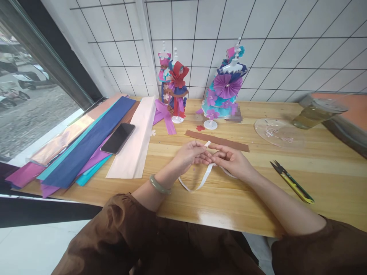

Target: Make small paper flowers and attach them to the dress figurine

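Note:
A narrow white strip (205, 178), like tape or ribbon, loops down between my hands toward the wooden table. My left hand (193, 156) pinches it, and a short end sticks up past the fingertips. Close against it, my right hand (231, 159) also grips the strip with thumb and fingers, and more of it trails under the palm. Just beyond the hands lies a flat brown paper strip (217, 141). Yellow and black thread snips (292, 181) rest to the right of my right hand.
Small stands in paper dresses (178, 89) and a larger blue-purple one (223, 95) stand by the tiled wall. Folded coloured paper (88, 139), pale pink paper (133, 137) and a phone (118, 138) lie left. A clear plate (263, 133) and lidded cup (311, 112) are right.

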`<state>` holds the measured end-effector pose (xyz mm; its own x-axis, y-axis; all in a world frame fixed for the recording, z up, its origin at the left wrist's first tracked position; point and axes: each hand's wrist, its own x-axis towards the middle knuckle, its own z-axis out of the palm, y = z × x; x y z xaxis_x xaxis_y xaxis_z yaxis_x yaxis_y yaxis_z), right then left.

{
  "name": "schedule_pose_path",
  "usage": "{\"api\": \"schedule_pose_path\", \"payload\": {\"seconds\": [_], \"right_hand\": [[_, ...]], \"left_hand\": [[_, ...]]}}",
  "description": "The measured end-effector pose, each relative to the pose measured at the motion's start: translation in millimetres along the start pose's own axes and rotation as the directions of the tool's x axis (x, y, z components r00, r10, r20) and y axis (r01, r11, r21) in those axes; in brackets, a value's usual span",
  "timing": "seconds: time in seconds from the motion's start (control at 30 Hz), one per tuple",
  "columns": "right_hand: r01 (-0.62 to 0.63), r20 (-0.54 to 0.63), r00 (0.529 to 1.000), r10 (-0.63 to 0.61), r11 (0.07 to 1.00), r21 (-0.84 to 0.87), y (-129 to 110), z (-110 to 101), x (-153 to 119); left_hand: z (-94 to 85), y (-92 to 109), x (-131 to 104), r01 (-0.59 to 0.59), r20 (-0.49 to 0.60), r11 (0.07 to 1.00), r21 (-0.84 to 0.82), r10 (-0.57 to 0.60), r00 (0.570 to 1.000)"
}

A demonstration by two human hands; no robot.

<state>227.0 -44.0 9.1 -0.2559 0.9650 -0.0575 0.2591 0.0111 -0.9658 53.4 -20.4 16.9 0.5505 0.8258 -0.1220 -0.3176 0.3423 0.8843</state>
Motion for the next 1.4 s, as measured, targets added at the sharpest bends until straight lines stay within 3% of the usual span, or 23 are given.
{"api": "schedule_pose_path", "payload": {"seconds": [0.2,0.3,0.47,0.57,0.63,0.77,0.9,1.07,1.23,1.4], "right_hand": [[0.039,0.082,0.996,-0.034,0.998,-0.057,-1.2,-2.5,1.5],[0.044,0.067,0.997,-0.036,0.992,-0.117,-1.4,-2.5,0.7],[0.001,-0.015,1.0,-0.003,0.99,-0.144,1.5,-1.0,-1.1],[-0.005,-0.032,0.999,0.002,0.994,-0.108,-0.2,-0.1,-2.2],[0.012,-0.027,1.0,-0.014,0.997,-0.077,-3.4,0.7,-3.2],[0.021,-0.029,0.999,-0.022,0.999,-0.042,-9.2,1.6,-5.4],[0.015,-0.037,0.999,-0.017,0.998,-0.057,-7.3,2.3,-5.5],[0.114,-0.084,0.989,-0.12,0.99,-0.079,0.8,5.7,-2.6],[0.099,-0.144,0.983,-0.115,0.988,-0.114,6.9,5.7,-0.2],[0.085,-0.166,0.98,-0.106,0.988,-0.131,9.0,2.6,1.3]], "left_hand": [[2.9,0.6,0.3,-0.131,0.048,0.989,0.07,0.127,0.991],[0.7,1.5,0.9,-0.17,0.045,0.982,0.076,0.167,0.985],[-5.9,0.7,4.3,-0.144,-0.113,0.977,0.155,0.162,0.98],[-7.2,-5.2,7.4,-0.071,-0.218,0.946,0.315,0.145,0.965],[-7.1,-10.2,8.6,-0.068,-0.232,0.888,0.455,0.193,0.953],[-6.2,-16.1,7.0,-0.133,-0.155,0.735,0.665,0.311,0.938],[-4.4,-15.5,4.2,-0.172,-0.099,0.654,0.737,0.357,0.929],[-2.2,-16.8,4.9,-0.205,-0.073,0.659,0.723,0.368,0.927],[-1.0,-20.3,5.9,-0.228,-0.058,0.71,0.667,0.354,0.934],[1.7,-16.3,1.9,-0.26,-0.013,0.63,0.732,0.395,0.919]]}}
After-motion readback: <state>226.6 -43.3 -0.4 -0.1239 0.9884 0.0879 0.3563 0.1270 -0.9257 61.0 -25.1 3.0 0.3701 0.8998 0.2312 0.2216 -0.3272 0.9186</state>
